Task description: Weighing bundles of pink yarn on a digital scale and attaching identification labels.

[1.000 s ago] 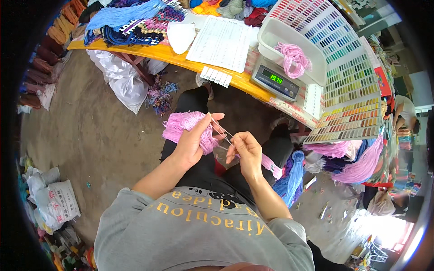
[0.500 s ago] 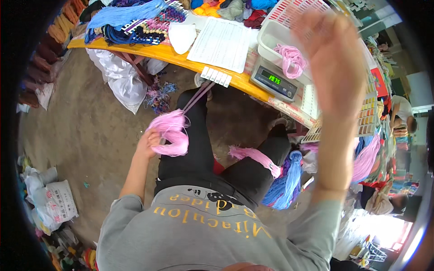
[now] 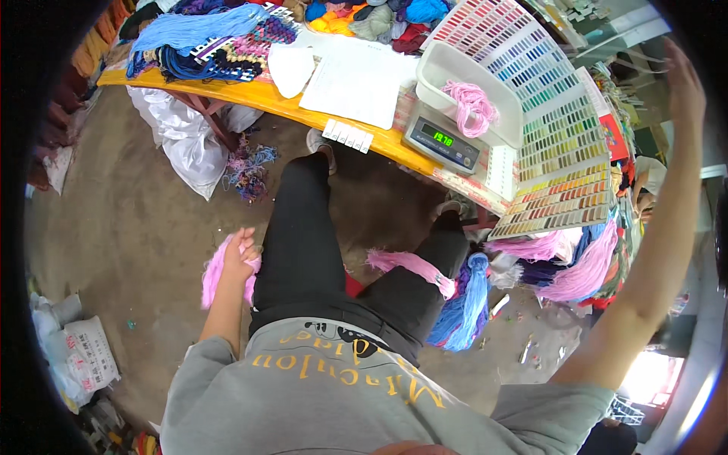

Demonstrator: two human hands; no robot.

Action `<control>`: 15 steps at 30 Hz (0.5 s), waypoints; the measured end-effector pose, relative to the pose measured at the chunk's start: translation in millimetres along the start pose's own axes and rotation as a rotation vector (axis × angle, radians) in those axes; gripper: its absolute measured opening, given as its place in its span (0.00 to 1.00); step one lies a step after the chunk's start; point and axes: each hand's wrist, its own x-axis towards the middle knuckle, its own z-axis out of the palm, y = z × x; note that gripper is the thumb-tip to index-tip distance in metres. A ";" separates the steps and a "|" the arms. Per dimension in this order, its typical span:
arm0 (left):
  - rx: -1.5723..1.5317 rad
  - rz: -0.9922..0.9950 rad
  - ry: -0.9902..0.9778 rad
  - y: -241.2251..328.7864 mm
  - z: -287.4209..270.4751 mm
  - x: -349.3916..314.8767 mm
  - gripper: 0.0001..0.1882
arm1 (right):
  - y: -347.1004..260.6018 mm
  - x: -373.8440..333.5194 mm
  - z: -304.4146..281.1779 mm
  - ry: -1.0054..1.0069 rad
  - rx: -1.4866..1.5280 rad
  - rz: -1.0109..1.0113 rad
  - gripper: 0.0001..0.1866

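Observation:
My left hand [image 3: 241,259] is closed round a skein of pink yarn [image 3: 216,279], held low beside my left thigh. The skein hangs on both sides of the hand, partly hidden by my wrist. My right hand [image 3: 684,87] is raised at the far right, its fingers smeared by motion. Thin pale streaks show beside its fingertips; what they are I cannot make out. Another pink bundle [image 3: 413,271] of yarn lies across my right thigh. On the table, a coil of pink yarn [image 3: 472,110] rests in a white plastic tub [image 3: 504,95] on a digital scale [image 3: 442,144].
A fold-out colour chart [image 3: 542,152] stands right of the scale. Paper sheets [image 3: 353,83] and small white tags [image 3: 347,136] lie along the yellow table edge [image 3: 250,95]. Blue yarn [image 3: 470,303] hangs beside my right leg. A white sack [image 3: 189,144] sits under the table at left.
My right hand has swung outward to the far right, away from the tub. My left hand has lowered slightly with the pink skein, and the strands stretched from it toward the table no longer show.

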 end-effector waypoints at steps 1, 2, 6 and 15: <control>0.010 -0.051 -0.155 1.6 17.5 -2.7 0.16 | 17.3 -7.4 -2.0 -0.050 -0.041 -0.013 0.15; -0.002 -0.070 -0.218 1.2 47.1 -10.1 0.19 | 29.9 -17.4 -2.0 -0.098 -0.090 -0.023 0.16; -0.091 -0.132 -0.549 2.8 131.6 -61.1 0.26 | 68.9 -140.9 128.5 -0.390 -0.159 -0.256 0.08; 0.177 -0.154 -0.641 -21.0 143.2 -70.4 0.23 | -20.4 -296.2 168.8 -0.152 -0.278 0.062 0.06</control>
